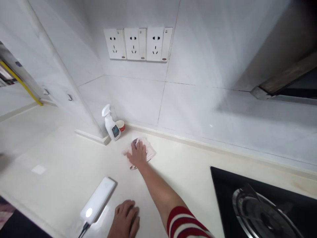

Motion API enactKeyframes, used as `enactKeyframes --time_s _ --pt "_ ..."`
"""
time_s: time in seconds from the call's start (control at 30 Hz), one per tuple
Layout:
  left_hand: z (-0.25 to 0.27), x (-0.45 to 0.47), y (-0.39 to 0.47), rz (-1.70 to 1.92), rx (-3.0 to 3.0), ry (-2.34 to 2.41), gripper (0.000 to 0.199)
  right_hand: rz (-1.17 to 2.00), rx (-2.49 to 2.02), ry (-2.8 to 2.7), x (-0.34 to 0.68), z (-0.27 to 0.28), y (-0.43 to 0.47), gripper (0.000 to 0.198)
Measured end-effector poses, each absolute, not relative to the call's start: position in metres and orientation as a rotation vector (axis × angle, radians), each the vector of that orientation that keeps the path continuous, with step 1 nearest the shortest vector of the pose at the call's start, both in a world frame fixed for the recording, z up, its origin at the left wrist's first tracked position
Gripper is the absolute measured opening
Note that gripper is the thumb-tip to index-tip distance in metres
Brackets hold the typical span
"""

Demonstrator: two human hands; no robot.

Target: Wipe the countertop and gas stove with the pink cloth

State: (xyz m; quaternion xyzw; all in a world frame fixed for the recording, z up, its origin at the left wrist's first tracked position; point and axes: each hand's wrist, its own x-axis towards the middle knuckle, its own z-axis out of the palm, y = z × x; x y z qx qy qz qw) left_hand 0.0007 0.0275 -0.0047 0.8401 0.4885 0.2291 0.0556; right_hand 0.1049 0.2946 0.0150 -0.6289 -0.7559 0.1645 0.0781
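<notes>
Pale tiled wall (198, 102) rises beyond the right hand (138, 154), and the cream countertop (178, 178) spreads beneath it and out to both sides. Well to the right of that hand, toward the near side, the black hob (219, 190) is set in the counter, with a round metal burner (267, 218) on it. Higher up on the same side, a metal-edged fixture (262, 93) juts in, only partly in view. Far to the left, past the wall's projecting end, a yellow pipe (22, 84) slants down toward the counter. The red-and-white striped sleeve (185, 221) covers the arm behind the right hand. Above and beyond the hand, three sockets (134, 44) sit side by side on the wall.

The pink cloth (150, 152) lies on the counter directly under the right hand, whose fingers are apart and laid flat over it, palm down, not clamped. Just beyond and to the left stands a white spray bottle (110, 124). Nearer and to the left lies a white device (99, 198) with a lit spot. The left hand (125, 219) rests on the counter nearer still, fingers loosely bent; whether they close on anything I cannot tell. Beside the bottle, touching or nearly so, is a small red-and-white cup (120, 125)
</notes>
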Motion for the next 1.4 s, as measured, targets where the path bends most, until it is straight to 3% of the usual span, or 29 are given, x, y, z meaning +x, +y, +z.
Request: enactKeyframes --time_s 0.23,0.57,0.73,0.9,1.07,1.23,1.4 --pt "0.007 0.003 0.024 0.742 2.423 1.486 0.019 0.577 -1.568 -2.522 0.127 0.014 0.211 0.073" --pt "0.006 0.004 0.025 0.765 2.398 1.468 0.019 0.351 -2.540 -1.862 0.344 0.031 0.150 0.072" --pt "0.005 0.006 0.025 0.765 2.402 1.462 0.021 0.202 -2.691 -1.699 0.326 0.021 0.092 0.075" --pt "-0.004 0.000 0.025 0.857 2.375 1.436 0.025 0.275 -2.380 -1.959 0.239 0.005 0.021 0.080" --pt "0.000 0.017 0.008 1.024 2.315 1.450 0.030 0.502 -1.879 -1.959 0.257 0.002 -0.016 0.058" --pt "0.020 0.076 -0.003 0.673 2.394 1.272 0.047 0.117 -2.124 -1.616 0.380 -0.003 -0.018 0.075" --pt "0.016 0.108 0.002 0.235 2.320 1.185 0.084 -0.079 -2.322 -1.654 0.429 -0.024 -0.027 0.077"
